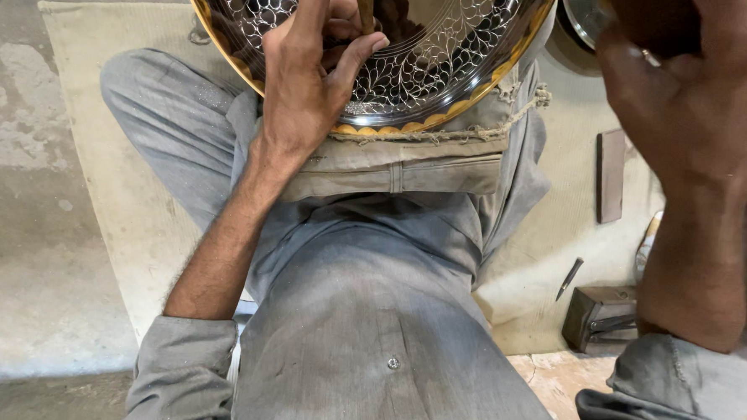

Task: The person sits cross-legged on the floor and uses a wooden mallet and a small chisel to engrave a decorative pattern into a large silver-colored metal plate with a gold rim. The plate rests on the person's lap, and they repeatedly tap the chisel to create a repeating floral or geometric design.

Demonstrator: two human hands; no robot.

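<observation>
Left hand (308, 81) grip pinches one tool (365, 4) over one engraved tray (447, 62); right grip unclear.

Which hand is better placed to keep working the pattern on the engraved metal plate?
Left hand: probably, since its fingers hold a thin wooden-coloured tool against the round engraved metal plate. The right hand is raised off to the side.

I'm steadying a glossy engraved metal tray (447, 62) with a brass-toned rim on a coarse, matt, fraying cloth pad (409, 165); I'm wearing dusty matt grey cloth trousers (369, 319).
</observation>
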